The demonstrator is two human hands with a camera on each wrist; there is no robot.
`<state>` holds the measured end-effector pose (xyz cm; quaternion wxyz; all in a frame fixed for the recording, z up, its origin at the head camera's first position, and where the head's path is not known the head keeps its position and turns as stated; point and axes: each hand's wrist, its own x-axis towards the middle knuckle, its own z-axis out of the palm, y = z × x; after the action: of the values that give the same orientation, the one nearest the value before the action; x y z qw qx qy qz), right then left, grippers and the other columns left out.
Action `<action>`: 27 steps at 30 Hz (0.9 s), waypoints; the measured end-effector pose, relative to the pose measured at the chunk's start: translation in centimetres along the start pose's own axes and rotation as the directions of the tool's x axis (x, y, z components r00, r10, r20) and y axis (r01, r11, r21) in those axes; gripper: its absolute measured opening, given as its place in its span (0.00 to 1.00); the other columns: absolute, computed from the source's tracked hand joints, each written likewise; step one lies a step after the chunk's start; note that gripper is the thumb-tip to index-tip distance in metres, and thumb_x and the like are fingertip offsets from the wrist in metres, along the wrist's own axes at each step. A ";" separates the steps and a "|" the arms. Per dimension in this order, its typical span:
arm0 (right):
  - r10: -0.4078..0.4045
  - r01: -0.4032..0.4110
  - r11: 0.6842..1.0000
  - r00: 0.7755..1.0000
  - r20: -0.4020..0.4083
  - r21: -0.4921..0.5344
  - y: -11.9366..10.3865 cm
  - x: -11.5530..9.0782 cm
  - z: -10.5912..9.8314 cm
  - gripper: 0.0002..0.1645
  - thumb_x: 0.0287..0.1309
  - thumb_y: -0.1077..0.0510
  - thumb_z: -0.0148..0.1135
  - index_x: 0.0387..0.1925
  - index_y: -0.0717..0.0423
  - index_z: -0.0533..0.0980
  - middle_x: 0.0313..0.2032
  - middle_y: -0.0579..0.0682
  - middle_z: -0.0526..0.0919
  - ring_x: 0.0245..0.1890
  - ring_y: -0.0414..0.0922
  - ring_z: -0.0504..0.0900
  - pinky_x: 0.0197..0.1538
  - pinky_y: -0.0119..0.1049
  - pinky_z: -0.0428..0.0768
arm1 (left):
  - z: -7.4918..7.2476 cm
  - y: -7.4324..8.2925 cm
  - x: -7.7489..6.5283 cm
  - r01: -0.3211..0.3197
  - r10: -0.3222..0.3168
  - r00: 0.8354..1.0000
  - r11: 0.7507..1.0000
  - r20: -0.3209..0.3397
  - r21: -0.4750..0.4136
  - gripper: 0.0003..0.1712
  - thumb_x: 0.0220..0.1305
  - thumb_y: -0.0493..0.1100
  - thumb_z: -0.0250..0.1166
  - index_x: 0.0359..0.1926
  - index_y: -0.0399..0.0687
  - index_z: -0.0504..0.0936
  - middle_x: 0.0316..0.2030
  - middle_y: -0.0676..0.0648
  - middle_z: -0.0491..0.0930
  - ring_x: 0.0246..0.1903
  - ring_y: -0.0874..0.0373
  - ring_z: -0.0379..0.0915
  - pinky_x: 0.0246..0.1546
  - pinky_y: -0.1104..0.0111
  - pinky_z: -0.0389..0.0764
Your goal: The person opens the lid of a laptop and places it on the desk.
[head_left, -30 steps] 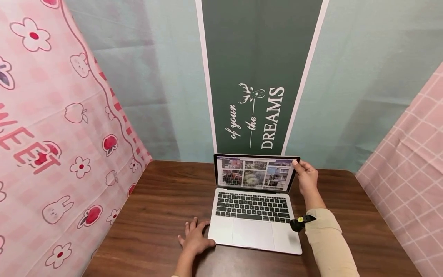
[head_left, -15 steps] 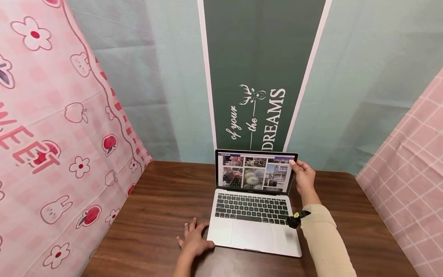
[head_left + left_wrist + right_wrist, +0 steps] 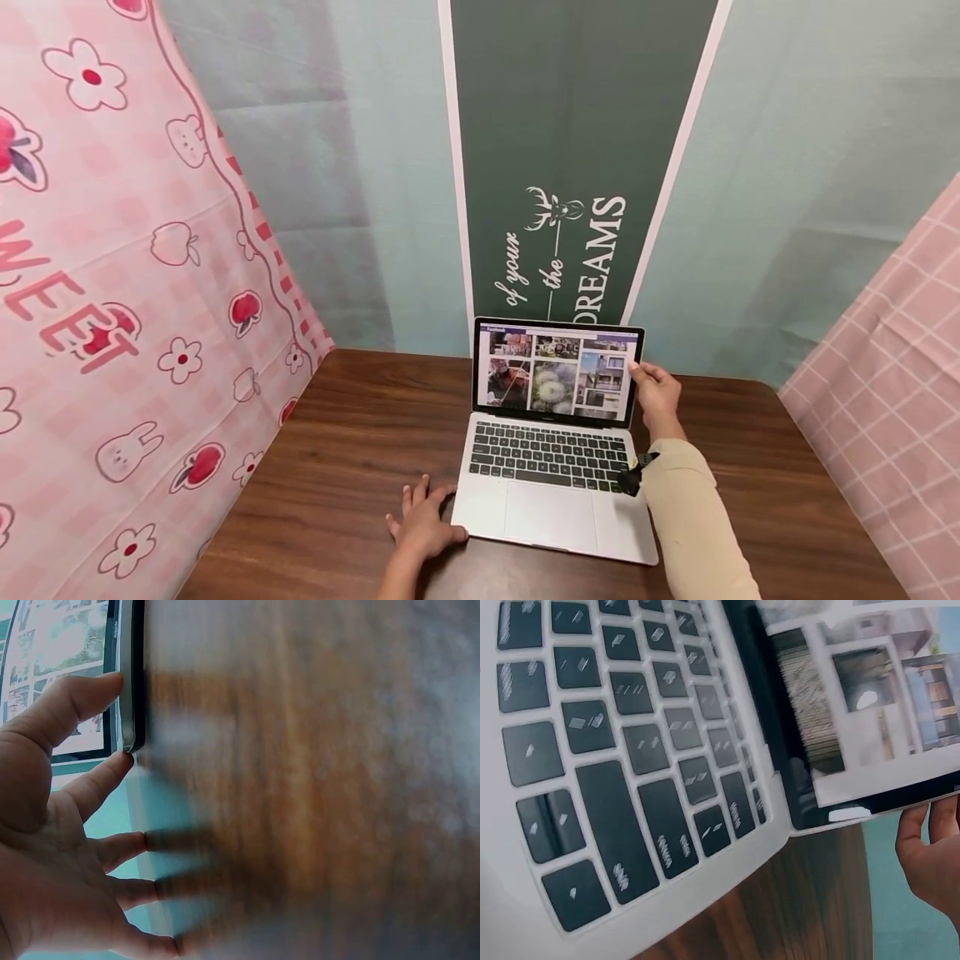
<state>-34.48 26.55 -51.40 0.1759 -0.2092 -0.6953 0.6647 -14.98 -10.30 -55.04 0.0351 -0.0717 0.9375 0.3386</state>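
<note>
A silver laptop (image 3: 551,510) stands on the table with its lid raised and its screen (image 3: 555,375) lit, showing a page of photo tiles. At the lid's right edge my right hand (image 3: 657,395) pinches the frame, thumb in front and fingers behind. My left hand (image 3: 424,525) rests on the table at the front left corner, fingers spread. Its thumb touches the front edge and its index finger the left side, as the left wrist view shows. In the right wrist view the keyboard (image 3: 622,742) fills the left half, and fingers (image 3: 913,829) show behind the lid's edge.
The dark brown wooden table (image 3: 352,417) reaches back to a teal and green curtain (image 3: 570,125). Pink patterned cloth (image 3: 150,300) hangs at the left, pink checked cloth (image 3: 885,392) at the right. A black strap device (image 3: 636,475) sits on the right wrist.
The lid has tilted further up and back, so the screen shows more fully. My right hand has slid lower along its right edge. The left hand stays at the corner.
</note>
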 end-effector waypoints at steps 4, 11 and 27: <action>-0.022 0.022 0.998 1.000 -0.001 -0.056 0.7 -0.5 0.1 0.26 0.59 0.53 0.61 0.52 0.69 0.73 0.47 0.62 0.76 0.38 0.38 0.74 0.41 0.31 0.72 | 0.2 -0.1 -0.2 -0.005 0.005 1.000 1.000 -0.010 -0.003 0.39 0.24 0.45 0.76 0.49 0.56 0.80 0.62 0.35 0.61 0.63 0.30 0.44 0.48 0.28 0.38; 0.012 -0.012 1.000 1.000 0.009 0.013 4.7 -0.1 -0.8 0.20 0.53 0.51 0.67 0.41 0.62 0.79 0.32 0.48 0.80 0.30 0.38 0.75 0.21 0.31 0.73 | 0.2 -0.2 -0.6 0.006 -0.006 1.000 1.000 -0.001 -0.011 0.39 0.24 0.44 0.76 0.49 0.55 0.80 0.62 0.36 0.61 0.63 0.30 0.43 0.48 0.29 0.38; 0.115 -0.114 0.991 0.993 0.005 -0.066 4.8 1.9 -0.7 0.18 0.51 0.50 0.68 0.38 0.60 0.80 0.35 0.50 0.77 0.25 0.39 0.74 0.13 0.40 0.70 | 0.2 -0.2 0.0 -0.010 0.010 1.000 1.000 -0.009 0.014 0.39 0.23 0.46 0.76 0.49 0.57 0.80 0.62 0.37 0.61 0.63 0.31 0.44 0.47 0.28 0.39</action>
<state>-35.40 28.28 -56.26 0.1273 -0.2514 -0.7044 0.6515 -14.95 -10.28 -55.33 0.0298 -0.0684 0.9403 0.3320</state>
